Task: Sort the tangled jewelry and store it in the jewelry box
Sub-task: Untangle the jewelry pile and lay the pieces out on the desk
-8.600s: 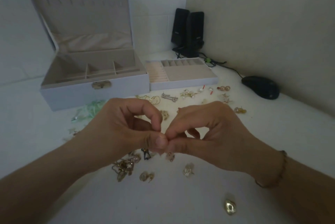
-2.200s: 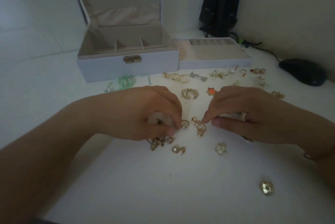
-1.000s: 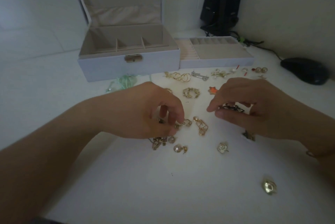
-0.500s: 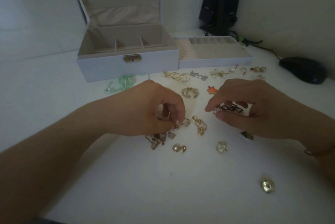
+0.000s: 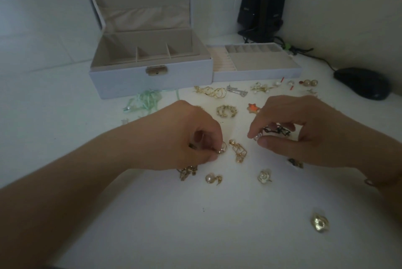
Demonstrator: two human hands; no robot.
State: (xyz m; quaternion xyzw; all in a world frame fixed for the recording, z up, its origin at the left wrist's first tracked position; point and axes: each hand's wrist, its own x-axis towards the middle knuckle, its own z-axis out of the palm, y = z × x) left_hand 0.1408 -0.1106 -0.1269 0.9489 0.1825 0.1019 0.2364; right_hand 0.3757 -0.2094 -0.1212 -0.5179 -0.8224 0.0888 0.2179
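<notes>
Left hand (image 5: 185,138) pinches a gold earring (image 5: 222,148) — right hand (image 5: 304,134) pinches a black-and-pearl piece (image 5: 275,132) — before the open jewelry box (image 5: 150,77).

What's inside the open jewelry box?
The jewelry box shows three back compartments, apparently empty. Its front wall hides the nearer floor, so pieces there cannot be ruled out.

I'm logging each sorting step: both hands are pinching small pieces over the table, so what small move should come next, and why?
Probably carry the black-and-pearl piece, pinched by the right hand, to the tray beside the open jewelry box. It looks lifted free of the loose pieces, while the left hand pinches a gold earring low among others.
</notes>
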